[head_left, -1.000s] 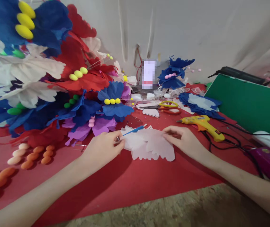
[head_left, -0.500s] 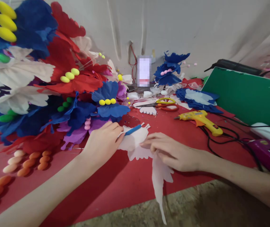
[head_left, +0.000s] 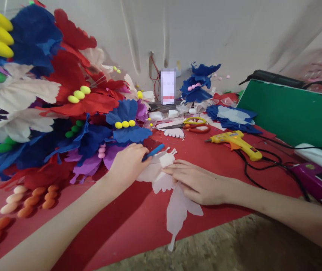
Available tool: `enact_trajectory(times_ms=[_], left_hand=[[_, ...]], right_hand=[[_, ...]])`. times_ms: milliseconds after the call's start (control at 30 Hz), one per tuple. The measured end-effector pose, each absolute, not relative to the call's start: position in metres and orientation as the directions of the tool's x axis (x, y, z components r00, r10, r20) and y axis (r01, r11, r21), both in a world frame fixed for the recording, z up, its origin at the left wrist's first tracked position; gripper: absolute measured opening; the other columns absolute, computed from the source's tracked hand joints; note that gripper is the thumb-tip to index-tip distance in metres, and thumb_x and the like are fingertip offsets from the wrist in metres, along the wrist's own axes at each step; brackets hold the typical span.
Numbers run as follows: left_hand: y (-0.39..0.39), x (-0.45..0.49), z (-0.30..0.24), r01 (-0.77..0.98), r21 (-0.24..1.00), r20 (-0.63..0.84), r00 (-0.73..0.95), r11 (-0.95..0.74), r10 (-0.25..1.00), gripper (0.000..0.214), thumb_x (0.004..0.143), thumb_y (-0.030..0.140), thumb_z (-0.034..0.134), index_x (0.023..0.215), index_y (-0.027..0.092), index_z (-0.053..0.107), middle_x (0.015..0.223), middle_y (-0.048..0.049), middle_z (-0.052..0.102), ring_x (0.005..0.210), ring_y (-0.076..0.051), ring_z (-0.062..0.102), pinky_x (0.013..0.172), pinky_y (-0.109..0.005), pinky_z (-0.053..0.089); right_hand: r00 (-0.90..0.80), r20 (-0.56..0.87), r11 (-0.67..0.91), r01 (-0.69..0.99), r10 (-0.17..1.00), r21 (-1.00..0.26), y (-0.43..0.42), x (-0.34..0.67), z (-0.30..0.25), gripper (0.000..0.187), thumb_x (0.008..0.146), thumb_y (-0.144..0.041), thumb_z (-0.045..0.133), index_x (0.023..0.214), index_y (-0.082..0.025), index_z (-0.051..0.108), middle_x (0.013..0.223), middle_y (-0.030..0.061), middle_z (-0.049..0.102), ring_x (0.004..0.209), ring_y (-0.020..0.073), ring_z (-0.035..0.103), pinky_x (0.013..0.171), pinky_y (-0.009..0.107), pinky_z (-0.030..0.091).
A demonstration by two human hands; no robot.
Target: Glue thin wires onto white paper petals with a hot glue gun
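Note:
My left hand (head_left: 129, 161) is closed around a slim blue stick (head_left: 155, 151), which may be a pen; its far end points up and right over the red tabletop (head_left: 116, 229). Below it lies a thin white butterfly cut-out (head_left: 158, 183) with scalloped edges and two short feelers. My right hand (head_left: 199, 182) grips the right side of this cut-out, fingertips pressed on its middle. From under that hand a white wing (head_left: 176, 210) with a long tail hangs toward the table's front edge.
Blue, red, white and purple butterflies (head_left: 93, 103) crowd the left. Orange bead strips (head_left: 31, 201) lie in front. Scissors (head_left: 189, 125), a phone (head_left: 168, 86), a yellow glue gun (head_left: 237, 142) with black cables and a purple power strip (head_left: 316, 184) stand behind and right. A green board (head_left: 290, 116) leans there.
The blue stick has lifted off the cut-out's middle and tilted up. The hanging wing has swung left and spread flatter under my right hand. The view has shifted slightly.

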State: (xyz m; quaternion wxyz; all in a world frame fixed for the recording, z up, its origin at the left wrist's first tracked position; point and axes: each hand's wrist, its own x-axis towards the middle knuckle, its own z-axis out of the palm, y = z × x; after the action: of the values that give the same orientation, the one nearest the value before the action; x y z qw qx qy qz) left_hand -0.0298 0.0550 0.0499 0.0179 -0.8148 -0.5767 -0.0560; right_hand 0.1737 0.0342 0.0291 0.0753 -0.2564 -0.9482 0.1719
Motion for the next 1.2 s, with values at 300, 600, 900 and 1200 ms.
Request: enact_trajectory(times_ms=[300, 600, 900, 1200], left_hand=[[0.046, -0.032, 0.055, 0.920, 0.119, 0.078, 0.367, -0.374, 0.927, 0.017, 0.080, 0.026, 0.052, 0.083, 0.017, 0.066, 0.085, -0.0051, 0.068, 0.083, -0.022, 0.061, 0.069, -0.030, 0.046], [0.044, -0.037, 0.036, 0.879, 0.169, 0.266, 0.395, -0.446, 0.879, 0.024, 0.089, 0.028, 0.040, 0.092, 0.016, 0.060, 0.091, -0.0055, 0.063, 0.085, -0.020, 0.059, 0.067, -0.029, 0.046], [0.002, -0.035, 0.027, 0.663, 0.251, 0.407, 0.589, -0.705, 0.698, 0.029, 0.088, 0.014, 0.031, 0.097, 0.015, 0.059, 0.099, -0.0076, 0.064, 0.094, -0.018, 0.058, 0.081, -0.032, 0.048], [-0.025, -0.024, 0.030, 0.480, 0.056, 0.050, 0.875, -0.876, 0.482, 0.050, 0.091, 0.042, 0.034, 0.133, 0.014, 0.037, 0.138, -0.0067, 0.039, 0.123, -0.022, 0.043, 0.099, -0.036, 0.039]], right_hand=[[-0.843, 0.126, 0.810, 0.445, 0.523, -0.381, 0.040, 0.167, 0.025, 0.036, 0.080, -0.014, 0.034, 0.107, -0.004, 0.054, 0.125, 0.0182, 0.049, 0.122, 0.0236, 0.039, 0.105, 0.044, 0.026], [-0.569, 0.658, 0.841, 0.504, 0.494, -0.195, 0.047, 0.182, 0.041, 0.009, 0.078, -0.010, 0.043, 0.079, -0.016, 0.050, 0.083, 0.0050, 0.061, 0.081, 0.0150, 0.051, 0.076, 0.031, 0.041], [-0.806, 0.395, 0.880, 0.474, 0.441, -0.015, -0.004, 0.188, 0.016, 0.016, 0.080, -0.029, 0.051, 0.077, -0.015, 0.059, 0.078, 0.0035, 0.061, 0.076, 0.0160, 0.046, 0.076, 0.032, 0.034], [-0.400, 0.529, 0.567, 0.800, 0.748, -0.197, 0.066, 0.187, 0.063, 0.018, 0.080, -0.019, 0.045, 0.069, -0.016, 0.060, 0.076, 0.0031, 0.064, 0.072, 0.0138, 0.054, 0.070, 0.028, 0.040]])
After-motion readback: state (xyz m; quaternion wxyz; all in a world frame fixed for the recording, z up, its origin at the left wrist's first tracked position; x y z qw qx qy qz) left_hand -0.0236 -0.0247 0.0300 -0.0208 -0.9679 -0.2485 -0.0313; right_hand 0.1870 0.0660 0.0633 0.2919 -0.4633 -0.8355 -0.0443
